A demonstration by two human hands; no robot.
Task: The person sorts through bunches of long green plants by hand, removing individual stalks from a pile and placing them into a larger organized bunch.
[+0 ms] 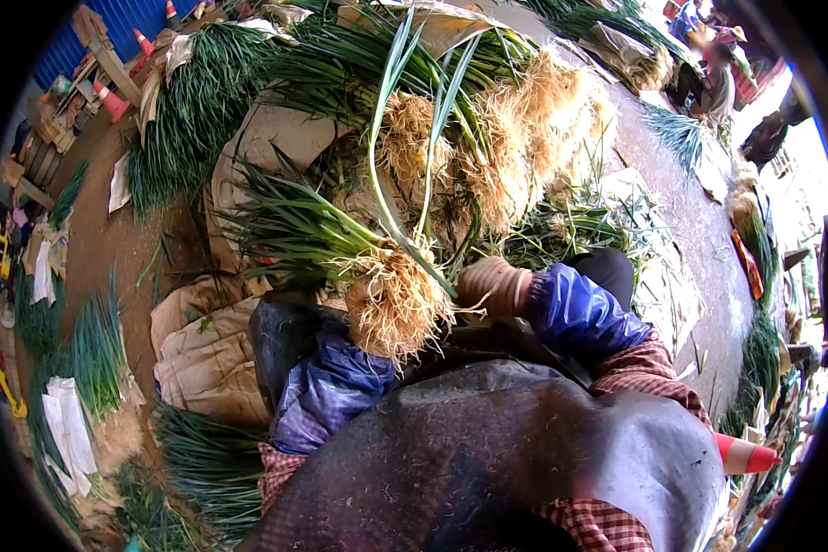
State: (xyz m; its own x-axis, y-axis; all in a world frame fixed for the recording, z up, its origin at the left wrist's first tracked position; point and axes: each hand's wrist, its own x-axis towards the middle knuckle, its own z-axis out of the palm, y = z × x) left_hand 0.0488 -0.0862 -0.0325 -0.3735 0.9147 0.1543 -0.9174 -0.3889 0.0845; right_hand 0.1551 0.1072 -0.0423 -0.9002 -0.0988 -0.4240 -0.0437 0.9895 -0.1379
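A bunch of green onions lies in front of me, its leaves toward the left and its tangled pale roots toward me. My left arm, in a blue sleeve cover, reaches under these roots; they hide the hand, so its fingers cannot be made out. My right hand, in a tan glove, is closed just right of the roots. A single green onion with long forked leaves slants down across the bunch, and its lower end meets my right fingers.
A large heap of green onions with dense roots lies beyond my hands. Loose trimmings are on the right. More onion piles and sacking lie left. An orange cone stands far left; people sit far right.
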